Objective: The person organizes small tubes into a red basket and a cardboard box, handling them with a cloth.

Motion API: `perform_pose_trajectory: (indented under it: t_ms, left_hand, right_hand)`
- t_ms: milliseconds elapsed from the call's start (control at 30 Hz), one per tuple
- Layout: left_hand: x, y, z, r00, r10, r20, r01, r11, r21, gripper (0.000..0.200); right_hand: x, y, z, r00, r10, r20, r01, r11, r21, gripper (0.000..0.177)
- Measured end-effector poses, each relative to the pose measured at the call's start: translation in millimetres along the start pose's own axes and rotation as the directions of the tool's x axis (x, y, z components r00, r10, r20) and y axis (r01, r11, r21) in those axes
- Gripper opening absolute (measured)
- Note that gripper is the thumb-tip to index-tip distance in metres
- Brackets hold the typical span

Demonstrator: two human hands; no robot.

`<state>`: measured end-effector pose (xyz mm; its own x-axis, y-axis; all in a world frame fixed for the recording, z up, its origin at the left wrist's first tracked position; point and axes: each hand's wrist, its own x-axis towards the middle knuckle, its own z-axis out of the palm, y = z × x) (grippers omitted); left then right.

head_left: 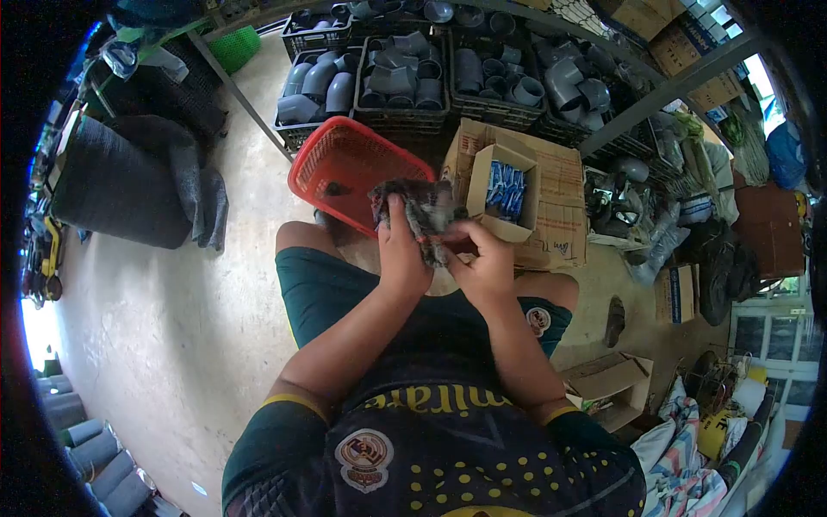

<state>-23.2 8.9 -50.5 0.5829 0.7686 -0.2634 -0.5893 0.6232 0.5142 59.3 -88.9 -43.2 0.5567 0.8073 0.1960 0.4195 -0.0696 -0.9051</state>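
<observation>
A crumpled dark, patterned cloth (413, 207) is held up in front of my body, over the near right side of a red plastic basket (314, 159). My left hand (401, 254) is closed on the cloth's left side, thumb on top. On the cloth's right side, my right hand (482, 260) has its fingers curled and pinched at the edge. Whether something lies inside the folds is hidden. Part of the cloth is smeared by motion. A small dark item (333, 188) lies in the basket.
A small carton of blue packets (506, 191) sits on a larger cardboard box (564, 185) to the right. Black crates (401, 121) of grey pipe fittings stand behind the basket. A metal frame bar (245, 99) slants at left, near a dark mesh roll (121, 185).
</observation>
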Motion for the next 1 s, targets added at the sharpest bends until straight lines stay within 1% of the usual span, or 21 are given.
perform_pose_trajectory:
  t_ms: [33, 133, 233, 333, 367, 433, 467, 567, 600, 667, 700, 733, 767, 800, 833, 867, 900, 933, 967, 1000]
  left_hand:
    - [0.9, 2.6, -0.3, 1.000, 0.003, 0.029, -0.003, 1.000, -0.027, 0.041]
    - [3.4, 2.1, -2.5, 1.000, 0.007, 0.015, -0.005, 0.997, -0.074, 0.041]
    - [-2.7, 4.5, 1.5, 1.000, -0.003, 0.010, 0.004, 0.997, -0.080, 0.036]
    - [-13.9, 0.2, 4.4, 0.998, -0.063, -0.008, 0.063, 0.996, 0.058, 0.031]
    - [-15.1, -5.4, -5.5, 0.999, -0.018, 0.043, 0.010, 0.986, 0.169, 0.030]
    - [-14.8, -10.7, -16.5, 0.985, 0.057, 0.160, -0.114, 0.920, 0.375, 0.027]
    - [-13.6, -13.4, -19.9, 0.997, -0.073, 0.033, 0.066, 0.981, 0.180, 0.025]
    - [-14.0, 1.5, -10.4, 0.999, 0.025, 0.047, -0.041, 0.925, 0.379, 0.020]
    - [-14.6, 8.4, -7.9, 0.996, 0.058, 0.068, -0.083, 0.894, 0.440, 0.020]
    - [-16.8, 21.3, -7.9, 0.987, 0.108, 0.118, -0.156, 0.816, 0.557, 0.018]
    - [-16.3, 20.5, -14.4, 0.976, 0.133, 0.175, -0.215, 0.742, 0.636, 0.018]
    - [-14.0, 17.3, -23.1, 0.960, 0.150, 0.237, -0.276, 0.657, 0.702, 0.018]
    - [-12.3, 15.1, -28.0, 0.939, 0.160, 0.304, -0.340, 0.563, 0.754, 0.018]
    - [-12.4, 20.4, -17.2, 0.913, 0.067, 0.402, -0.365, 0.575, 0.732, 0.020]
    - [-12.5, 19.6, -16.3, 0.904, 0.037, 0.427, -0.378, 0.535, 0.755, 0.021]
    - [-13.3, 19.1, -17.2, 0.894, 0.006, 0.449, -0.394, 0.491, 0.777, 0.022]
    - [-13.9, 21.2, -18.6, 0.883, -0.029, 0.468, -0.408, 0.442, 0.799, 0.023]
    - [-15.5, 27.8, -16.9, 0.884, -0.071, 0.462, -0.384, 0.453, 0.805, 0.028]
    - [-11.9, 32.5, -19.4, 0.855, -0.087, 0.511, -0.430, 0.432, 0.793, 0.029]
    - [-6.8, 36.8, -23.1, 0.824, -0.109, 0.556, -0.471, 0.415, 0.779, 0.031]
  right_hand:
    - [0.5, -1.7, 1.8, 1.000, -0.004, 0.015, 0.003, 0.999, 0.038, 0.030]
    - [1.5, -4.6, 4.0, 0.999, 0.028, 0.028, -0.027, 0.999, -0.021, 0.028]
    - [0.2, -8.7, 7.2, 0.995, 0.058, -0.078, -0.047, 0.989, 0.138, 0.022]
    - [3.3, 0.8, 12.9, 0.978, 0.015, -0.210, 0.045, 0.959, 0.279, 0.016]
    - [3.7, 0.4, 13.7, 0.976, 0.022, -0.217, 0.038, 0.962, 0.269, 0.015]
    - [6.4, -1.7, 13.6, 0.972, 0.030, -0.233, 0.030, 0.968, 0.248, 0.015]
    - [7.9, 0.3, 11.5, 0.976, 0.047, -0.214, -0.007, 0.983, 0.182, 0.012]
    - [12.5, -7.5, -14.3, 0.993, 0.115, -0.036, -0.118, 0.988, -0.097, 0.013]
    - [14.1, -5.8, -21.9, 0.996, -0.022, -0.081, 0.027, 0.998, 0.064, 0.013]
    - [20.2, -16.6, -34.5, 0.991, -0.071, -0.116, 0.093, 0.976, 0.198, 0.012]
    - [24.8, -27.0, -40.2, 0.986, -0.092, -0.139, 0.126, 0.957, 0.261, 0.012]
    - [32.9, -40.6, -44.9, 0.980, -0.196, -0.031, 0.199, 0.970, 0.142, 0.013]
    - [38.6, -41.8, -44.1, 0.980, -0.193, 0.041, 0.189, 0.978, 0.090, 0.013]
    - [44.1, -42.8, -42.0, 0.976, -0.187, 0.112, 0.184, 0.982, 0.038, 0.014]
    - [46.8, -44.8, -39.9, 0.967, -0.177, 0.181, 0.182, 0.983, -0.012, 0.015]
    - [47.1, -50.9, -39.1, 0.980, -0.061, 0.189, 0.050, 0.997, 0.063, 0.018]
    - [48.0, -48.7, -39.6, 0.972, -0.052, 0.230, 0.036, 0.997, 0.075, 0.020]
    - [49.1, -43.0, -43.4, 0.963, -0.041, 0.267, 0.017, 0.996, 0.090, 0.022]
    - [50.3, -37.1, -47.6, 0.953, -0.029, 0.301, -0.003, 0.994, 0.105, 0.023]
    - [52.9, -32.8, -51.1, 0.933, -0.077, 0.351, 0.041, 0.993, 0.109, 0.023]
